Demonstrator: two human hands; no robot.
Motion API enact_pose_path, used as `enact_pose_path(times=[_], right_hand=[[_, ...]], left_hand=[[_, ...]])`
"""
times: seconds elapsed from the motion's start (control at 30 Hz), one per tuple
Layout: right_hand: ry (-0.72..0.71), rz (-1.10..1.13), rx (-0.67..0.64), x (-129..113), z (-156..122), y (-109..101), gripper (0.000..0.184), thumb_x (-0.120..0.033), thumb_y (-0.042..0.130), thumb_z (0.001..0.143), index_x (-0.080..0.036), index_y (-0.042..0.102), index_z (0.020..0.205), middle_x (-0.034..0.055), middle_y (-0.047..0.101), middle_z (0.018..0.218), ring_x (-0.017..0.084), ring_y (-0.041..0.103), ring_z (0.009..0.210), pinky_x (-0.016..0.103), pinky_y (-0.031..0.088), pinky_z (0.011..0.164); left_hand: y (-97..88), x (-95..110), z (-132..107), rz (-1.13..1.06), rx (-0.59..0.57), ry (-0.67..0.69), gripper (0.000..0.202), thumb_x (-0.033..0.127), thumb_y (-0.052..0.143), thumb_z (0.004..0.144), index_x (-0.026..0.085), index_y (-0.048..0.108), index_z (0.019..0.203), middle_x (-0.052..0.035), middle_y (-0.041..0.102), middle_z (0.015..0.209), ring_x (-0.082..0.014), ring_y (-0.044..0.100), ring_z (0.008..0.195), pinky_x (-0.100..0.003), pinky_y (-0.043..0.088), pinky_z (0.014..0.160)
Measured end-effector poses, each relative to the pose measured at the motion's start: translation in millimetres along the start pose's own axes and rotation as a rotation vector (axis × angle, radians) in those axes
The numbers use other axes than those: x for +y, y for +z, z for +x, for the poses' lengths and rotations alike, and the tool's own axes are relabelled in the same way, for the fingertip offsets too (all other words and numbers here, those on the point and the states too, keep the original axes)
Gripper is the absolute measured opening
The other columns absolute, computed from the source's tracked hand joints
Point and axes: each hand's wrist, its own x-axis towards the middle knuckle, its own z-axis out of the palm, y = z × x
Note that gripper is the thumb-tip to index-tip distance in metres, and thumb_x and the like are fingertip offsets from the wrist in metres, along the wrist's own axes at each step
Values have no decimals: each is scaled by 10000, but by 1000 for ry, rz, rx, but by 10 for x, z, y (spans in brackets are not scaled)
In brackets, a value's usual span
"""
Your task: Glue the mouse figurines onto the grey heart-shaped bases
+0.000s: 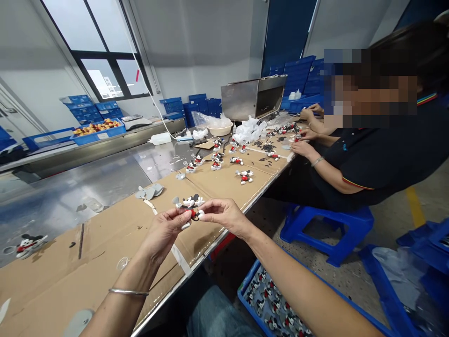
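Observation:
Both hands hold one small cartoon mouse figure (191, 206) in black, white and red, just above the cardboard-covered table (105, 252). My left hand (164, 230) pinches its lower left side; a thin bangle is on that wrist. From the right, my right hand (224, 214) grips the figure with closed fingers. Several more figures like it (244, 176) lie scattered further along the cardboard. Another one (28, 243) lies on the metal surface at far left.
A blue crate (273, 306) full of the same figures sits on the floor below my arms. A co-worker in a dark shirt (379, 159) sits on a blue stool (326, 227) to the right, hands on the table. Grey flat pieces (149, 192), a metal box (252, 97) and blue bins (91, 133) lie beyond.

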Motion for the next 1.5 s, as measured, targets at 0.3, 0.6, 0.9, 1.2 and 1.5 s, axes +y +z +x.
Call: enact_pose_path(times=[0.3, 0.6, 0.9, 1.2, 1.5], right_hand=[[-44, 36, 61, 79, 5, 33, 228, -272, 895, 559, -189, 781, 739, 12, 753, 792, 181, 676, 803, 343, 510, 884], [-1, 130, 49, 94, -79, 41, 198, -242, 869, 610, -188, 796, 786, 36, 775, 806, 167, 687, 741, 309, 538, 776], [-42, 124, 100, 49, -113, 49, 186, -212, 886, 573, -210, 792, 734, 18, 778, 788, 174, 693, 766, 291, 541, 780], [-40, 114, 187, 91, -48, 75, 187, -210, 871, 620, -200, 765, 774, 11, 772, 808, 144, 675, 768, 267, 516, 785], [-14, 132, 141, 2, -79, 159, 361, -215, 907, 557, -207, 741, 877, 11, 763, 866, 190, 692, 861, 337, 511, 888]], left_hand=[[31, 34, -65, 71, 0, 45, 300, 375, 907, 556, 159, 752, 694, -39, 731, 784, -146, 584, 799, -261, 427, 782], [140, 149, -143, 182, 37, 20, 308, 417, 873, 611, 152, 759, 717, -75, 736, 796, -183, 592, 819, -311, 405, 802], [197, 129, -187, 111, -8, -10, 313, 433, 862, 618, 165, 767, 749, -77, 733, 823, -166, 598, 811, -288, 435, 774], [75, 184, -212, 266, 75, 65, 330, 373, 873, 606, 211, 782, 879, -32, 771, 839, -173, 650, 801, -299, 465, 841], [-22, 80, -226, 337, 120, 111, 243, 376, 860, 580, 196, 771, 716, -1, 707, 617, -151, 613, 661, -277, 477, 733]])
